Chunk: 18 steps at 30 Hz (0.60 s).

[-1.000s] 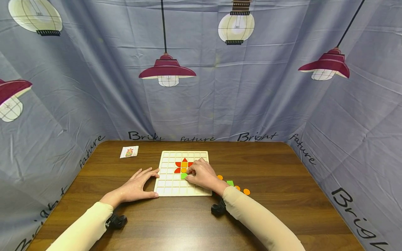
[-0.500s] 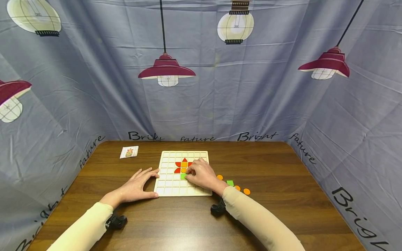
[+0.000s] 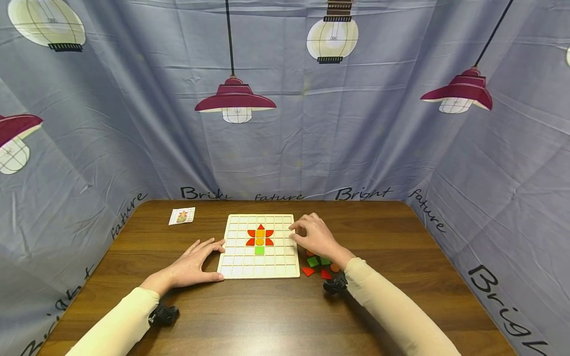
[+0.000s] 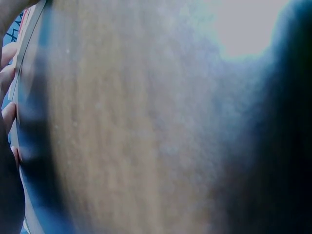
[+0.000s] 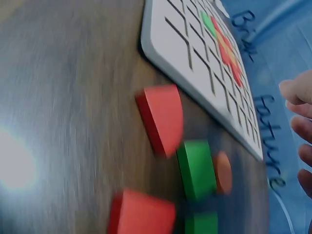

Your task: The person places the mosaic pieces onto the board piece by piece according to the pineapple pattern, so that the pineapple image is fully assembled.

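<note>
With twelve o'clock at the far side of the table (image 3: 249,316), the right hand (image 3: 316,237) hangs with fingers bent and a gap between thumb and forefinger, its tips over the two-o'clock edge of the gridded board (image 3: 238,258). From those tips, the laid pattern lies at about nine o'clock, near but apart. The left hand (image 3: 193,262) has its fingers spread and its thumb wide of them; fingertips meet the board at nine o'clock and the thumb at eight, the pattern lying at three o'clock from the fingers.

In the board's grid, around an orange square (image 3: 260,233), a red triangle (image 3: 261,227) sits at twelve o'clock and an orange disc (image 3: 260,242) at six, with a green square (image 3: 259,250) just below the disc. Red petal pieces (image 3: 269,242) flank the orange square and the disc on their three- and nine-o'clock sides.

Loose blocks lie on the wood at six o'clock from the right hand: red blocks (image 5: 163,117), green blocks (image 5: 200,168) and orange round pieces (image 5: 223,171), some partly hidden by the right wrist. A printed card (image 3: 181,216) bearing a similar coloured figure lies at ten o'clock from the board.
</note>
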Each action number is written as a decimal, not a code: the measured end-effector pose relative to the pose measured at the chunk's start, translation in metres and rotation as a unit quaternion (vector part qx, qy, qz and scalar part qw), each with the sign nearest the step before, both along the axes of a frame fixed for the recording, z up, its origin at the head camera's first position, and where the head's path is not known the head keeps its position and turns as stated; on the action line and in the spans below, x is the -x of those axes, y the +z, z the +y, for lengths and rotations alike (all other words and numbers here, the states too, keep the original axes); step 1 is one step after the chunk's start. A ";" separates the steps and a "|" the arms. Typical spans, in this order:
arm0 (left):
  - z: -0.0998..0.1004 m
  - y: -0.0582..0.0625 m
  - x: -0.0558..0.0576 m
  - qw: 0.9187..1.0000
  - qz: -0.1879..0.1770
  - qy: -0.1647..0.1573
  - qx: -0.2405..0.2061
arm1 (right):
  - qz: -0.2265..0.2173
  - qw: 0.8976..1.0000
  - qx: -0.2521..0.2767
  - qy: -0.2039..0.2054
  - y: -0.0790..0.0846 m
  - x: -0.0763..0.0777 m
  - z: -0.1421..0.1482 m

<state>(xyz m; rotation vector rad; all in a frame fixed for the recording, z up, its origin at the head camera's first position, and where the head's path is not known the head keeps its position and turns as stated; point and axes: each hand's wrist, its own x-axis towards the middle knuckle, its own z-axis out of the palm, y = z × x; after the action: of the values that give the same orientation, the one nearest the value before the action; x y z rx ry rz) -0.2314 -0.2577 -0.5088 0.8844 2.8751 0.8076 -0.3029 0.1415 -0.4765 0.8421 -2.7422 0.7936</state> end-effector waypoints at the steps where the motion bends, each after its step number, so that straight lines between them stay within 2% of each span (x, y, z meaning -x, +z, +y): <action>1: 0.000 0.000 0.000 1.000 -0.001 0.000 0.001 | -0.001 1.000 -0.001 -0.003 0.001 0.000 0.006; 11: 0.000 -0.002 0.001 1.000 0.000 0.003 0.005 | -0.018 1.000 -0.016 -0.003 0.000 -0.005 0.054; 18: 0.000 -0.002 0.001 1.000 0.002 0.001 0.003 | -0.060 0.997 -0.046 0.011 -0.011 -0.008 0.073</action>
<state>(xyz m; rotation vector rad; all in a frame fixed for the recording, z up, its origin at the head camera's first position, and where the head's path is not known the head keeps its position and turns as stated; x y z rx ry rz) -0.2319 -0.2579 -0.5106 0.8833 2.8817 0.7967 -0.2950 0.2150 -0.4876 0.8701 -2.9001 0.7490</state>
